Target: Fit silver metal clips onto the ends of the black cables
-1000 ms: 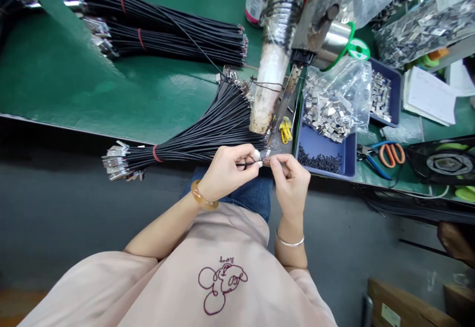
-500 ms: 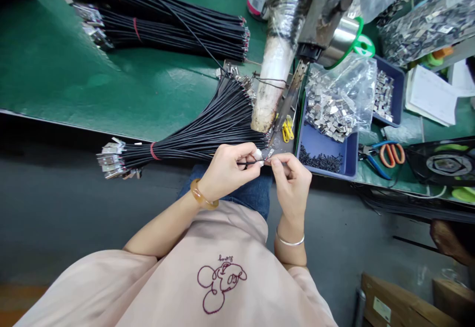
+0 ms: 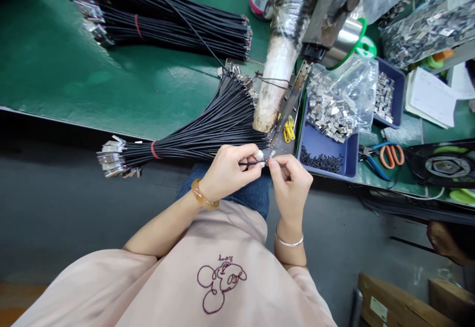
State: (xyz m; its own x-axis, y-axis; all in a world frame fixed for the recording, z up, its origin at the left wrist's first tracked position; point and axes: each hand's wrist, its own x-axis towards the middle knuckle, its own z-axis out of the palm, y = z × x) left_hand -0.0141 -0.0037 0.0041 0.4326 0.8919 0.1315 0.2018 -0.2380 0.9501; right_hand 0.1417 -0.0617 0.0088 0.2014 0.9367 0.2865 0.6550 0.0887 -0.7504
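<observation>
Little has changed over the last second: both hands keep to the same spot at the centre of the frame, while the view shifts slightly, so the fine work at one cable's end seems to be at the same step. The left hand (image 3: 233, 166) pinches a black cable (image 3: 247, 163) between thumb and forefinger, its tip pointing right. The right hand (image 3: 293, 181) meets it there, thumb and forefinger close together; whether they grip the tip or something tiny, I cannot tell. Just above shows a small metal piece (image 3: 272, 154), perhaps resting on the bench. Beside the hands, a cable bundle (image 3: 200, 134) fans across the middle of the green table (image 3: 156, 99), and more tied bundles (image 3: 166, 30) lie at upper left. A wrapped nozzle (image 3: 274, 79) points down at upper centre. Right of centre, a blue tray (image 3: 315, 136) holds black bits (image 3: 321, 160) and bagged metal parts (image 3: 330, 114). Grey floor (image 3: 334, 248) and cardboard boxes (image 3: 393, 302) fill the lower right.
</observation>
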